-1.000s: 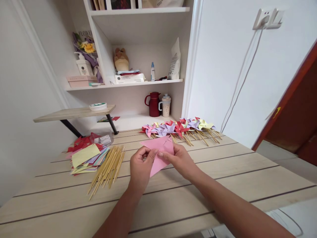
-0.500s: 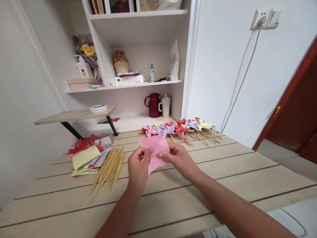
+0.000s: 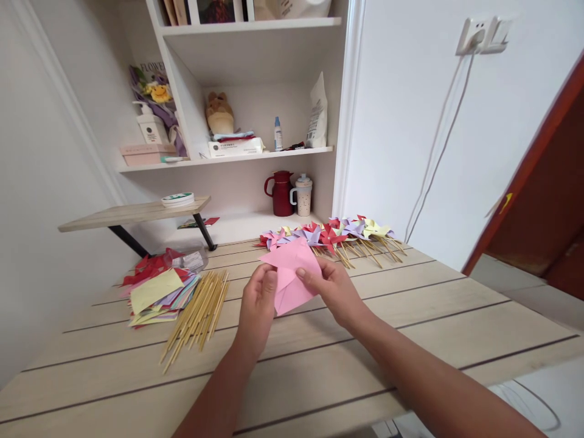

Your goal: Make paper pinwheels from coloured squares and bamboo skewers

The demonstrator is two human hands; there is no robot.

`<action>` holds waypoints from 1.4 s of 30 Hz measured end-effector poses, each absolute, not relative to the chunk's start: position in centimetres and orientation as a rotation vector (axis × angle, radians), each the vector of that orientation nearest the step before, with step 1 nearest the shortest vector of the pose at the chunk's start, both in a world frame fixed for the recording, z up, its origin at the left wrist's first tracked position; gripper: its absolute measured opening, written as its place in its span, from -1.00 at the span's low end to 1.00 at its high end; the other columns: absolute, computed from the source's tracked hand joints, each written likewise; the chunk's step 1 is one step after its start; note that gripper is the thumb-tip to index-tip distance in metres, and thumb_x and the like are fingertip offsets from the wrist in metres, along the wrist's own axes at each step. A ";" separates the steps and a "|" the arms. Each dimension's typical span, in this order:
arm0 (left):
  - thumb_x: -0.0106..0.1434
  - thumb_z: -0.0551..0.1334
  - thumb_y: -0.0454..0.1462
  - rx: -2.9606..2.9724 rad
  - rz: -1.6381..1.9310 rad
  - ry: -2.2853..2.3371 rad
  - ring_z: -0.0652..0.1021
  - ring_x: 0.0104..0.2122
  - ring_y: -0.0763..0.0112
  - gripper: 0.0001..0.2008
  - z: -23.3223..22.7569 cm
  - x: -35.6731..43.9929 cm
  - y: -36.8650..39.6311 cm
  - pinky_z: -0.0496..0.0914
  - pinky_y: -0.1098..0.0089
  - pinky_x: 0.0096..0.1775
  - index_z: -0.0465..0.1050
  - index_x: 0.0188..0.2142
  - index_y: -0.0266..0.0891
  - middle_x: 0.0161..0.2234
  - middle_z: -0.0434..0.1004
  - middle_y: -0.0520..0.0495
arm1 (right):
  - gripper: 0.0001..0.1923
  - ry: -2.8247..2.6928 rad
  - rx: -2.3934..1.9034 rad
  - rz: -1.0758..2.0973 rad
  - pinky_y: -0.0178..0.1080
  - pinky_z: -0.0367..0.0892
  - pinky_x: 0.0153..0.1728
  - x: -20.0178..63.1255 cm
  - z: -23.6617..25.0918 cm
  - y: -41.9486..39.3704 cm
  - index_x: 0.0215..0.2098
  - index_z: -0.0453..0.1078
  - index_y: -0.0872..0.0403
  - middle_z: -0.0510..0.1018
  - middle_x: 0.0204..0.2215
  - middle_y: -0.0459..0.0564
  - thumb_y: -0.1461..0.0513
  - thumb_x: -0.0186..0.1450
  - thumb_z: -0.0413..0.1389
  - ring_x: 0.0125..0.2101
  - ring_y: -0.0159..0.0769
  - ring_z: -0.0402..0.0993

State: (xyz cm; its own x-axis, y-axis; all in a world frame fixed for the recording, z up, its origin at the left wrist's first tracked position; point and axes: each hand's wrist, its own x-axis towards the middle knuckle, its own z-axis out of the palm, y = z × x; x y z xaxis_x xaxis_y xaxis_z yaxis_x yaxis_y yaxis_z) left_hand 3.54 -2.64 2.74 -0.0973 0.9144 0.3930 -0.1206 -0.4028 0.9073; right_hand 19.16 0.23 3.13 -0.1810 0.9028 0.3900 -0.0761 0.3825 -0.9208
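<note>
A pink paper square (image 3: 292, 274) with cut flaps is held just above the wooden table (image 3: 410, 316), between both hands. My left hand (image 3: 256, 307) pinches its left edge, thumb on top. On the right side my right hand (image 3: 332, 291) grips it, with fingertips pressing a flap toward the middle. Further back on the table lies a row of finished paper pinwheels (image 3: 328, 234) in pink, purple, red and yellow on wooden sticks.
A stack of coloured paper squares (image 3: 157, 289) and a bundle of wooden sticks (image 3: 196, 313) lie to the left. A small raised shelf (image 3: 132, 213) stands behind them. The white shelving holds a red jug (image 3: 280, 193), a cup and bottles. A wall stands close on the right.
The pink paper has been turned and lifted slightly between my hands, and a flap has been folded inward. Both hands keep their hold.
</note>
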 end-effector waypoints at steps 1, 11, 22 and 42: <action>0.24 0.28 0.02 1.356 1.600 0.902 0.51 -0.32 0.35 -0.65 2.8 3.7 -2.7 0.39 0.41 -0.24 0.49 -0.14 -0.17 -0.26 0.56 -0.07 | -0.66 -1.482 -0.790 1.047 -0.30 0.14 -0.43 19.2 3.1 0.3 -0.33 0.49 0.13 0.44 -0.47 -0.07 0.00 0.23 0.22 -0.46 -0.33 0.25; 0.16 0.35 -0.06 1.400 1.634 1.124 0.30 -0.52 0.48 -0.70 3.1 3.7 -3.2 0.21 0.48 -0.47 0.51 -0.49 -0.25 -0.55 0.36 0.06 | -0.68 -1.552 -0.780 1.022 -0.30 0.15 -0.43 19.1 3.2 0.1 -0.40 0.45 0.12 0.37 -0.51 -0.12 0.01 0.23 0.22 -0.46 -0.35 0.22; 0.11 0.41 -0.08 1.040 1.679 0.902 0.48 -0.47 0.45 -0.73 2.5 3.3 -2.1 0.34 0.45 -0.37 0.55 -0.36 -0.24 -0.46 0.54 0.03 | -0.41 -1.492 -0.620 0.912 -0.17 0.39 -0.18 18.6 2.9 0.3 0.15 0.20 -0.08 0.44 -0.24 -0.07 0.11 0.22 0.28 -0.28 -0.28 0.42; 0.09 0.44 -0.17 0.782 1.683 0.717 0.57 -0.35 0.44 -0.75 3.0 2.9 -1.8 0.43 0.43 -0.19 0.58 -0.33 -0.30 -0.36 0.64 -0.05 | -0.55 -1.952 -0.738 0.396 -0.28 0.25 -0.43 16.4 0.7 -1.2 0.13 0.36 -0.01 0.41 -0.49 -0.13 0.32 0.27 0.12 -0.52 -0.35 0.28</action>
State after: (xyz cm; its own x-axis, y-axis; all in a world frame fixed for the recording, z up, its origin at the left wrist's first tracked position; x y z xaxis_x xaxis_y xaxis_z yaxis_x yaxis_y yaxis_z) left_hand 2.88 -1.76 2.96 -0.1891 0.9722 0.1381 -0.5739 -0.2236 0.7878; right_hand 16.44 -1.23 0.71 -0.3414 0.6459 0.6828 0.3284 0.7626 -0.5573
